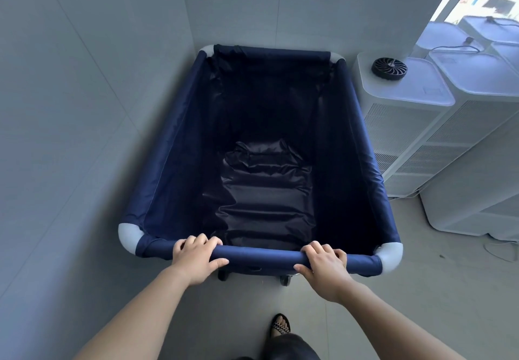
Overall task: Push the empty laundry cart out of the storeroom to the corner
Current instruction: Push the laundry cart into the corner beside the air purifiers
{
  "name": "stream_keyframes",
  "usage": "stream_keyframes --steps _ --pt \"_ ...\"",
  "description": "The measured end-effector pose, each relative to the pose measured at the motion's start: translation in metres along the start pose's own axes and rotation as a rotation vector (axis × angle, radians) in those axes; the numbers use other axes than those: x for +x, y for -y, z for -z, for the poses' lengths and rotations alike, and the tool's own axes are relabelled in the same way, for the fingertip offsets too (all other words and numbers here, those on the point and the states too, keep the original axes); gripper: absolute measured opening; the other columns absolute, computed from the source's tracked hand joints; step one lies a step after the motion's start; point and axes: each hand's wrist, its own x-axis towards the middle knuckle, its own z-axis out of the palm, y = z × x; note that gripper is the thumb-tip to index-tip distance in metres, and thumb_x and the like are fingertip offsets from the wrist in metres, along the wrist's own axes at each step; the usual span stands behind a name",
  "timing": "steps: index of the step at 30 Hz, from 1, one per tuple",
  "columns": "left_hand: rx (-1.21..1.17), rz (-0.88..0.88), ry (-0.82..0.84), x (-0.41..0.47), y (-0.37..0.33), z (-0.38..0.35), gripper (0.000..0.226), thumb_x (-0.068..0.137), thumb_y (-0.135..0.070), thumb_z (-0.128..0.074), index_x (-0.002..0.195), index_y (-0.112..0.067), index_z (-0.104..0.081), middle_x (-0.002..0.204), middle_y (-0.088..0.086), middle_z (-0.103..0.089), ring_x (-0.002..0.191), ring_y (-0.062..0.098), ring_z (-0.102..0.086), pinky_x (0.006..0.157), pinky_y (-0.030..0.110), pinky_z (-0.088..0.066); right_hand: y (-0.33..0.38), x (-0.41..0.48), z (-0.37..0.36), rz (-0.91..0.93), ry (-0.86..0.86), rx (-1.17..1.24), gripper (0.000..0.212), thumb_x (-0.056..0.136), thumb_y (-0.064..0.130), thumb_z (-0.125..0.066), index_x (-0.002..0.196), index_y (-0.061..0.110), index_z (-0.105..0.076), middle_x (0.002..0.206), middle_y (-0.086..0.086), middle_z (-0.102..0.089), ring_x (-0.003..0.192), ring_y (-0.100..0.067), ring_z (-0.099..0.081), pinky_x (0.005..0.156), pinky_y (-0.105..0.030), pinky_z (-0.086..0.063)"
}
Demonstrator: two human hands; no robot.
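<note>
Both hands, left hand (195, 255) and right hand (323, 261), clenched on navy fabric laundry cart (264, 255) rail | risk: far end bumps grey wall corner (191, 22) or white air purifier (404, 106)

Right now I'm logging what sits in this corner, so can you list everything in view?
Laundry cart: one, navy fabric with grey corner caps, empty, nosed into the wall corner.
Cart wheels: two visible, dark, under the near end.
Air purifiers: several, white, standing right of the cart.
Round vent: one, black, on top of the nearest purifier.
Cables: dark, on the purifiers further back.
Walls: grey panels, left and ahead.
Floor: grey.
Sandalled foot: one, bottom centre.
Left hand: grip closed on the near rail.
Right hand: grip closed on the near rail.
</note>
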Motion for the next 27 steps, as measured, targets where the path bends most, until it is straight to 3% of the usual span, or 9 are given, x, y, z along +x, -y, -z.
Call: stream_keyframes --steps 4,27 --pt "-0.011 0.0 0.005 0.003 0.011 0.003 0.041 0.089 -0.062 -0.04 0.122 -0.039 -0.041 0.103 -0.011 -0.041 0.112 0.015 -0.042 0.106 0.035 -0.021 0.01 0.003 -0.001 0.003 -0.004 -0.006 0.042 0.094 0.056 -0.033 0.122 0.027 -0.044 0.12 0.007 -0.046 0.112 -0.019 -0.043 0.092 -0.037 -0.025" --pt "0.166 -0.033 -0.088 0.023 0.038 0.008 0.047 0.09 -0.062 -0.035 0.129 -0.036 -0.037 0.12 -0.011 -0.049 0.117 0.014 -0.044 0.107 0.034 -0.025 0.035 0.026 0.004 0.007 0.05 -0.009 0.044 0.096 0.053 -0.03 0.12 0.019 -0.042 0.121 0.0 -0.044 0.11 -0.024 -0.042 0.096 -0.041 -0.027"
